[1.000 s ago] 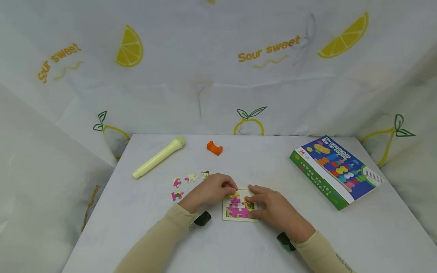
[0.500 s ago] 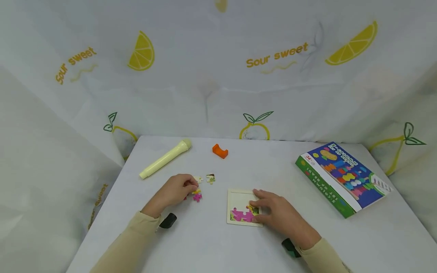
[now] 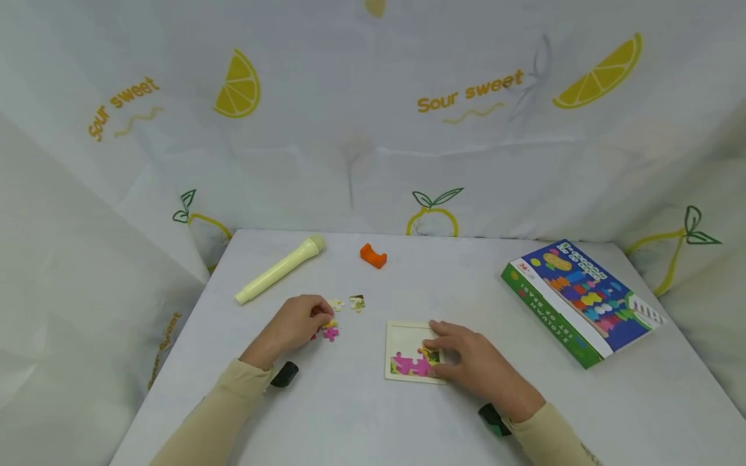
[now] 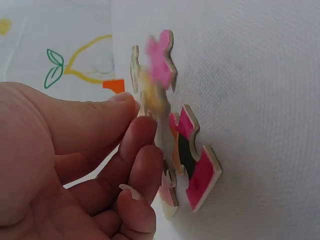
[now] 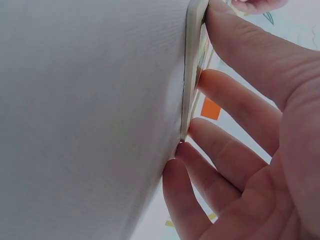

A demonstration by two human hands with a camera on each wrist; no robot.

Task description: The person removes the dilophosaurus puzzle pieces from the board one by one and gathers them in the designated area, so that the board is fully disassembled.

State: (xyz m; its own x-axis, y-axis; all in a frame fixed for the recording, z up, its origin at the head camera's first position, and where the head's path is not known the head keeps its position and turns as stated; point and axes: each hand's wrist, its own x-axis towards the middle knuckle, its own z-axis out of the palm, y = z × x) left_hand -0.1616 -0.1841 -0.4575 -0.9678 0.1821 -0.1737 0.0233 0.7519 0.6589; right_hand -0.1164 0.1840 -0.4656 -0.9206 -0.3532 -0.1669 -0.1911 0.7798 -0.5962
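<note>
My left hand [image 3: 298, 321] is over the left part of the table, among loose puzzle pieces. Its thumb and fingertips pinch a pink and yellow puzzle piece [image 4: 161, 57], blurred in the left wrist view. A pink and dark green piece [image 4: 194, 162] lies just beside the fingers; other pieces are partly hidden behind them. My right hand [image 3: 472, 356] rests along the right side of a square wooden puzzle tray [image 3: 399, 330], thumb and fingertips touching its edge. Joined pink pieces [image 3: 410, 365] fill the tray's bottom, with a yellow and green piece [image 3: 430, 355] at its right.
Two loose pieces, a pale one [image 3: 336, 304] and a green and white one [image 3: 357, 302], lie beyond my left hand. Farther back are a pale yellow microphone-shaped stick [image 3: 280, 268] and an orange notched block [image 3: 373, 255]. A blue and green game box [image 3: 583, 301] lies at the right.
My left hand has moved left from the tray to the loose pieces, taking the pink and yellow piece out of the tray. The right hand has stayed on the tray's right side.
</note>
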